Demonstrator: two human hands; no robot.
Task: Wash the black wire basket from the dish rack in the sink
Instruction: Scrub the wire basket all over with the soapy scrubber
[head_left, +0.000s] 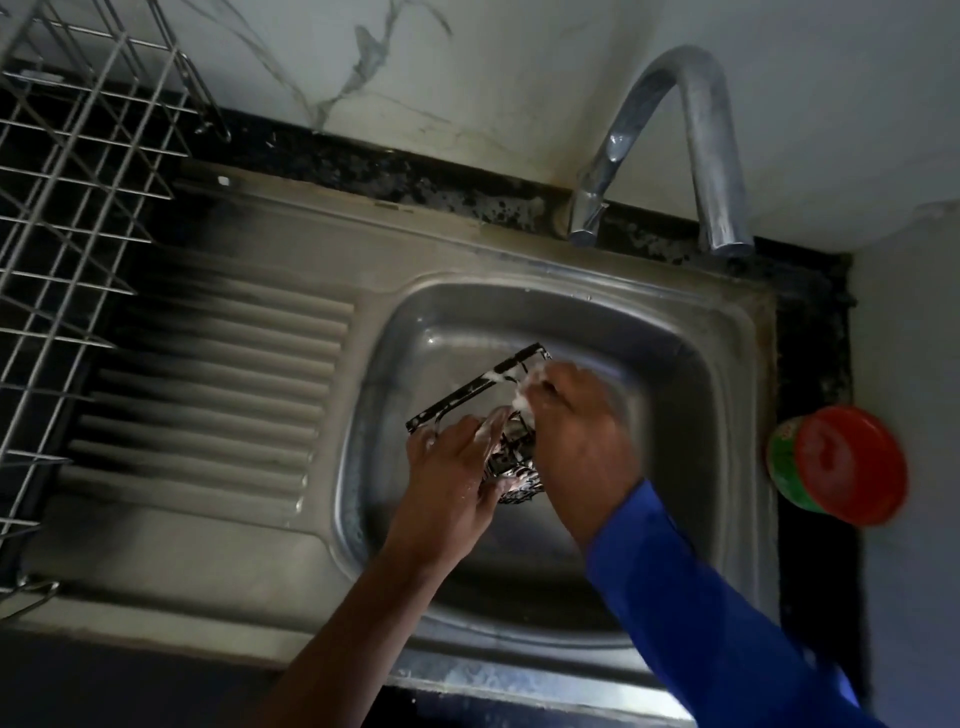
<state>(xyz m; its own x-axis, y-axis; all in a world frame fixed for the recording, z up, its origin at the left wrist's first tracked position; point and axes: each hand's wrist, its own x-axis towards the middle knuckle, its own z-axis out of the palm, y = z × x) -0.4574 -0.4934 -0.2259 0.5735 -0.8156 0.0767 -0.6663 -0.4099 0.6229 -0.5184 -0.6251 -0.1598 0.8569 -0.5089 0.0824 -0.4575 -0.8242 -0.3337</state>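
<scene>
The black wire basket is held tilted over the steel sink basin, its rim streaked with white foam. My left hand grips its near side, fingers curled round the wires. My right hand is at the basket's far corner, blurred, with foam at its fingertips; its fingers seem curled on the rim. Most of the basket's body is hidden between the two hands.
A chrome tap arches over the basin's back edge, with no water running. The ribbed drainboard lies to the left, and a silver wire dish rack stands beyond it. A red-lidded green tub sits on the black counter at the right.
</scene>
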